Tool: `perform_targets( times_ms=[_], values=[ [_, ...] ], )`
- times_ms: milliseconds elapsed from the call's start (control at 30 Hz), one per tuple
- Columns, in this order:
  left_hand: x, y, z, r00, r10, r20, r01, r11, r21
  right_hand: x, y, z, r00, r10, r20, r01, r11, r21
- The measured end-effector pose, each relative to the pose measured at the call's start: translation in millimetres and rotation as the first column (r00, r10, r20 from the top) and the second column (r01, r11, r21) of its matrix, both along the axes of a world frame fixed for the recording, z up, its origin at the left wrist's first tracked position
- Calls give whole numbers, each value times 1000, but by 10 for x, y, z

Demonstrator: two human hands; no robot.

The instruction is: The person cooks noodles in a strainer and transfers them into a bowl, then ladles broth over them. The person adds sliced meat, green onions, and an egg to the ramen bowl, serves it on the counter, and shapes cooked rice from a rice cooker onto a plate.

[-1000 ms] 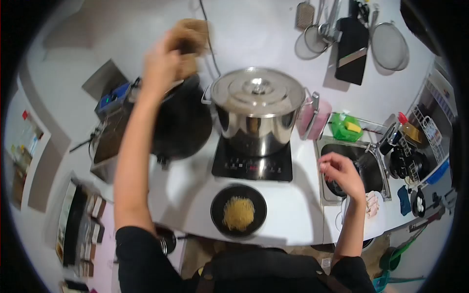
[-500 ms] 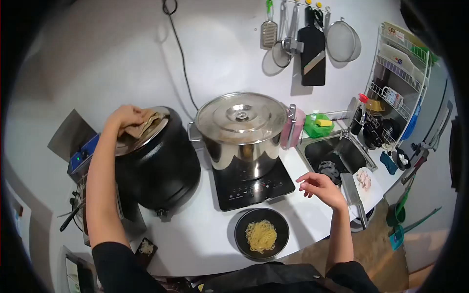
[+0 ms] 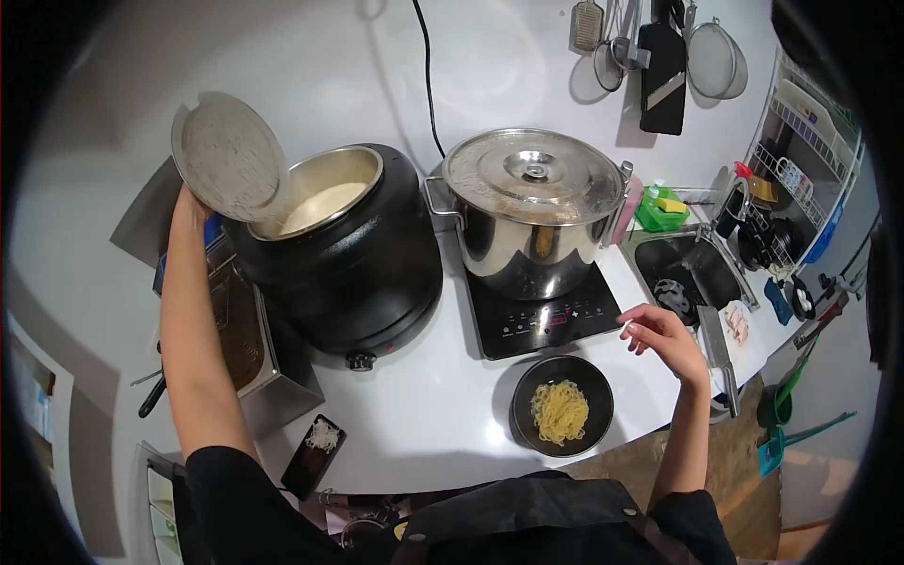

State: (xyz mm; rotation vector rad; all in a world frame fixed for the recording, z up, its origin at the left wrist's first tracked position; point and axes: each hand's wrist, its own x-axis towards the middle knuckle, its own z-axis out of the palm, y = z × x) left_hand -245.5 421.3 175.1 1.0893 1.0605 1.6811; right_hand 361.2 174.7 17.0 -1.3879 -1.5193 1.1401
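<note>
My left hand [image 3: 194, 205] holds up the metal lid [image 3: 231, 155] of the black soup kettle [image 3: 348, 254]. The lid leans to the left with its wet underside towards me; it hides my fingers. Pale, cloudy liquid [image 3: 325, 205] shows inside the kettle. My right hand [image 3: 667, 341] hovers with loosely bent, parted fingers and nothing in them, near the right edge of the induction cooker [image 3: 541, 325]. In front of it on the counter sits a black bowl [image 3: 521, 428] of yellow noodles [image 3: 561, 412].
A lidded steel stockpot [image 3: 527, 245] stands on the cooker. To the right are a sink [image 3: 725, 259], a cleaver [image 3: 716, 344] and pale meat slices [image 3: 737, 323] on a white board. A deep fryer [image 3: 240, 325] and a small dark tray [image 3: 306, 466] with white shreds are at left.
My left hand has raised the lid off the kettle and tilted it left, uncovering the liquid. The cloth under that hand is now out of sight. The camera view has shifted left.
</note>
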Motion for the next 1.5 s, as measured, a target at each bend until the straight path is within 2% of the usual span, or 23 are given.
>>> perform_targets(
  times_ms=[233,300,367,433,500,567,667,733,767,800,900,933,967,1033,1067,1100,1167,1267,1333,1400,1433,1467,1500],
  values=[
    [-537,119,-149,982,162,-94,-161,987,18,-134,308,132,997,75,16,-75,997,29],
    [-765,249,-114,990,135,-40,-132,988,75,-94,481,212,995,88,50,-92,991,96],
    [-414,-126,91,944,325,49,-328,943,64,34,752,265,988,17,156,-50,976,211],
    [-634,-236,143,924,383,21,-375,891,256,147,1063,373,992,-41,120,3,952,306],
    [-1003,-267,265,863,485,142,-505,839,202,355,1554,389,990,-126,63,89,904,417],
    [-1411,-321,274,935,353,36,-351,903,247,507,2077,500,970,-118,-213,192,909,371],
    [-943,-777,347,890,456,-31,-407,822,399,680,2803,648,844,-183,-504,340,909,240],
    [-1162,-881,367,618,776,-126,-586,561,585,792,3230,695,740,-197,-643,375,915,151],
    [-739,-1135,464,228,946,-231,-659,324,678,822,3411,707,735,-216,-643,402,902,156],
    [-72,-1411,554,-210,942,-264,-621,80,780,873,3641,687,747,-199,-634,392,903,178],
    [831,-1539,499,120,955,-270,-461,294,837,884,4069,769,671,-199,-714,431,889,157],
    [1372,-1515,381,180,899,-400,-458,436,774,951,4318,752,600,-185,-778,402,911,93],
    [2007,-1357,188,231,909,-347,-396,414,820,997,4404,800,473,-203,-857,409,913,9],
    [3339,-1325,-3,191,845,-500,-57,518,854,1041,4541,887,192,-245,-950,371,915,-160],
    [3676,-1240,-125,145,729,-669,21,674,739,1152,4628,868,109,-51,-993,215,976,-26],
    [3932,-1064,-265,210,692,-691,179,667,723,1157,4633,925,116,-40,-992,220,975,-14],
    [4301,-819,-448,181,451,-874,61,882,468,1146,4585,1018,131,-26,-991,232,973,5],
    [4668,-490,-286,102,633,-768,51,767,639,1082,4606,1027,160,1,-987,150,988,26],
    [4983,-303,-248,-68,698,-713,-50,711,701,980,4449,1105,62,72,-995,56,996,75],
    [5116,-53,-234,-230,435,-870,-64,886,460,927,4260,1167,-8,160,-987,-41,986,160],
    [5147,118,-237,-303,111,-946,-57,989,134,907,4189,1196,-14,183,-983,-39,982,183],
    [5195,146,-204,-374,-218,-902,-75,976,-204,892,4164,1211,-22,207,-978,-35,978,208],
    [5228,119,-231,-377,-121,-918,-91,991,-94,894,4137,1238,-32,234,-972,-30,971,235]
  ],
)
